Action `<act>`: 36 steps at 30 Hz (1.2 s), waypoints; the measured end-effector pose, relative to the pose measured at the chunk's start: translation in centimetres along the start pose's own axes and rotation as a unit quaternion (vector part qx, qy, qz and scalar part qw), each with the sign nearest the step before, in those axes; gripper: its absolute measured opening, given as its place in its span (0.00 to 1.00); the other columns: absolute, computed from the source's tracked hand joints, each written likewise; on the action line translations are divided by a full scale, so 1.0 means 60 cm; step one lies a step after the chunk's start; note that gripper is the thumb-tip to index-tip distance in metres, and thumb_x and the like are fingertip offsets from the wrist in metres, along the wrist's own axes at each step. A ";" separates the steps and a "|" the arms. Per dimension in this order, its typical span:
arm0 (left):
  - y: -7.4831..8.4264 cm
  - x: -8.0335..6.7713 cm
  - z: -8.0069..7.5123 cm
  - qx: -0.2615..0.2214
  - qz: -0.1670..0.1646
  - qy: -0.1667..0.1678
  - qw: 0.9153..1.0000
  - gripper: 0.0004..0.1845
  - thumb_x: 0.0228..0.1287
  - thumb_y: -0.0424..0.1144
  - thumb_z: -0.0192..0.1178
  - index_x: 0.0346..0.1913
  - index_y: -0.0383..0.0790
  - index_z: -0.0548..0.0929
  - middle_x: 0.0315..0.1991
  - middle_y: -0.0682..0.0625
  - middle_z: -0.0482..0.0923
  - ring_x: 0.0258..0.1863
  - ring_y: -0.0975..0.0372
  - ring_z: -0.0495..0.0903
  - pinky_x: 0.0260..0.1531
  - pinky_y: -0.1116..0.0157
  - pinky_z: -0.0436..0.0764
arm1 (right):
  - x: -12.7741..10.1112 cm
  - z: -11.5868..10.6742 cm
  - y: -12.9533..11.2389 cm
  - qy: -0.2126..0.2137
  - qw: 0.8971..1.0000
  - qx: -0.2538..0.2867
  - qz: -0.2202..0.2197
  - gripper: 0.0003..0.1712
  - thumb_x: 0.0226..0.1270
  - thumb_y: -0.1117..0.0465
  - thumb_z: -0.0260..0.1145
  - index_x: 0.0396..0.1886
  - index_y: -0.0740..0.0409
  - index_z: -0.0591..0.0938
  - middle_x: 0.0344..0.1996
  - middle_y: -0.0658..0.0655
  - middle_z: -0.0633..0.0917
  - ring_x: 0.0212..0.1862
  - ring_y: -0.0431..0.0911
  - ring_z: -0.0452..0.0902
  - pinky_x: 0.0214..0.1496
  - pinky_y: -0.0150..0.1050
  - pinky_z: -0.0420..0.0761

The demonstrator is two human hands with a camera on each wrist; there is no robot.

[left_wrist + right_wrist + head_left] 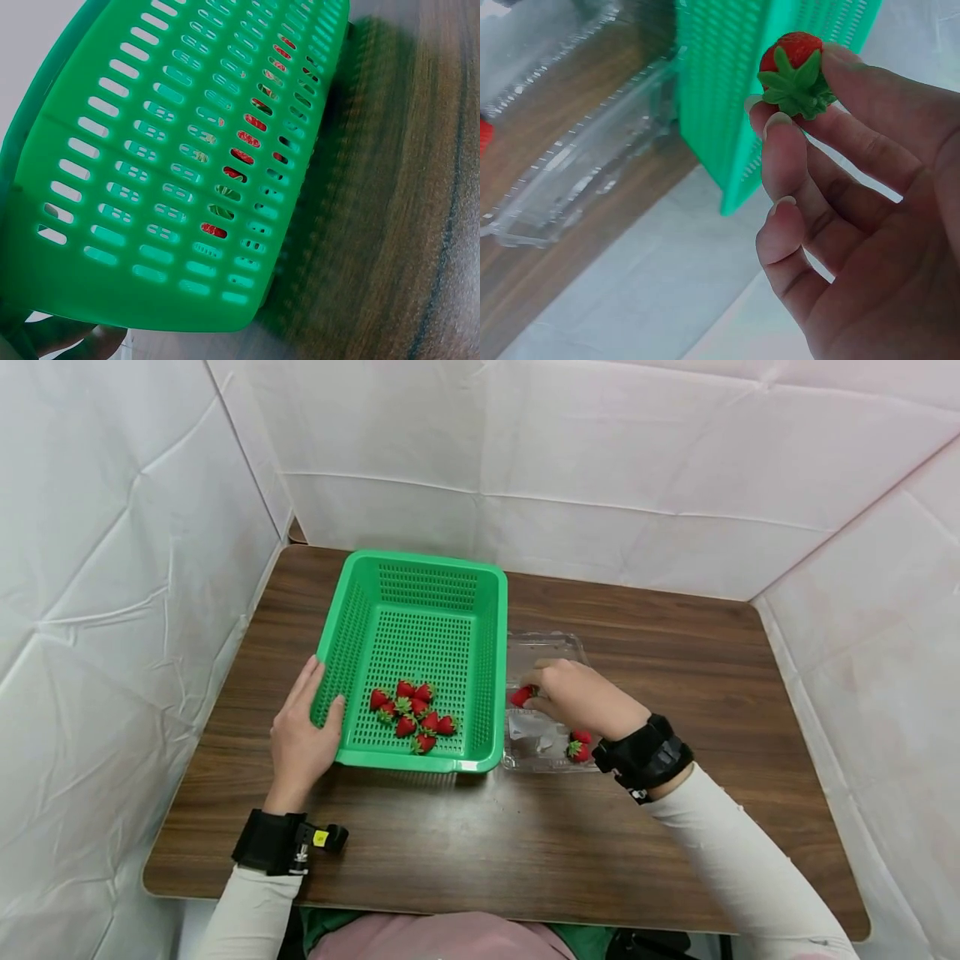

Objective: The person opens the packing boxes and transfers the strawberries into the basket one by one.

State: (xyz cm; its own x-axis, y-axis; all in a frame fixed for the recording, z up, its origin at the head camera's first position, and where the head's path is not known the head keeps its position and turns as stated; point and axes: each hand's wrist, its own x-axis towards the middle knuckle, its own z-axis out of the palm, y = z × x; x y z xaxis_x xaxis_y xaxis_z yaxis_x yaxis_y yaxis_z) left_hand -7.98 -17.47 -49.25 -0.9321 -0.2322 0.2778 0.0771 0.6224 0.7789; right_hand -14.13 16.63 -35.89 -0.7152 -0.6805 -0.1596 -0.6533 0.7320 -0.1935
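Note:
A green basket (423,643) with slotted walls stands on the table, with several strawberries (417,705) in its near half. My left hand (303,739) holds its left rim near the front corner, thumb toward the inside. In the left wrist view, red fruit shows through the slots of the basket wall (157,202), and part of the fingers is hidden. My right hand (581,693) pinches a strawberry (791,75) between thumb and fingertips, leafy cap showing. That hand is above a clear plastic clamshell box (547,647), where more strawberries (579,747) lie at the near right.
The brown wooden table (675,643) bears the basket and box side by side. White sheeting (600,460) surrounds its back and sides. A crumpled whitish piece (528,727) lies in the near part of the clear box.

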 end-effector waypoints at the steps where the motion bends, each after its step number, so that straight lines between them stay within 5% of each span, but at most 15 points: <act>1: 0.000 0.000 0.000 0.000 0.000 0.000 1.000 0.30 0.70 0.42 0.56 0.73 0.47 0.64 0.75 0.52 0.59 0.70 0.47 0.64 0.59 0.42 0.68 | 0.004 -0.003 -0.002 0.001 1.000 0.001 -0.001 0.13 0.65 0.61 0.67 0.47 0.62 0.84 0.36 0.56 0.83 0.39 0.46 0.80 0.43 0.40 0.80; 20: 0.002 0.001 0.000 -0.003 -0.004 0.005 1.000 0.30 0.69 0.41 0.57 0.73 0.46 0.65 0.75 0.52 0.60 0.70 0.47 0.64 0.61 0.42 0.67 | 0.092 -0.023 -0.050 -0.036 0.999 -0.013 -0.034 0.07 0.66 0.57 0.66 0.33 0.55 0.83 0.31 0.51 0.83 0.31 0.42 0.74 0.36 0.35 0.72; 27: 0.001 0.001 0.000 -0.004 -0.005 0.004 1.000 0.30 0.69 0.41 0.57 0.73 0.47 0.64 0.75 0.53 0.60 0.71 0.48 0.64 0.62 0.42 0.66 | 0.129 -0.007 -0.059 -0.059 0.996 -0.057 -0.037 0.13 0.68 0.55 0.64 0.24 0.53 0.75 0.22 0.48 0.70 0.27 0.41 0.63 0.34 0.35 0.64; 36: -0.001 0.000 0.002 -0.005 -0.005 0.004 1.000 0.30 0.70 0.42 0.56 0.73 0.47 0.65 0.75 0.54 0.60 0.70 0.48 0.64 0.61 0.42 0.67 | 0.170 0.018 -0.070 -0.110 0.987 -0.117 -0.032 0.09 0.68 0.55 0.64 0.39 0.56 0.83 0.34 0.55 0.84 0.36 0.46 0.77 0.38 0.38 0.74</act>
State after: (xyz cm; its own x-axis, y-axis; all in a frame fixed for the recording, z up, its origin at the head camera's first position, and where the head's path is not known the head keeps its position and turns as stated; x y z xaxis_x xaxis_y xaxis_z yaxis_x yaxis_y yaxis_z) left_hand -8.01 -17.42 -49.38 -0.9299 -0.2442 0.2750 0.0718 0.6127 0.7870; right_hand -18.43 6.60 -37.76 -0.6163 -0.6979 -0.3650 -0.7531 0.6578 0.0139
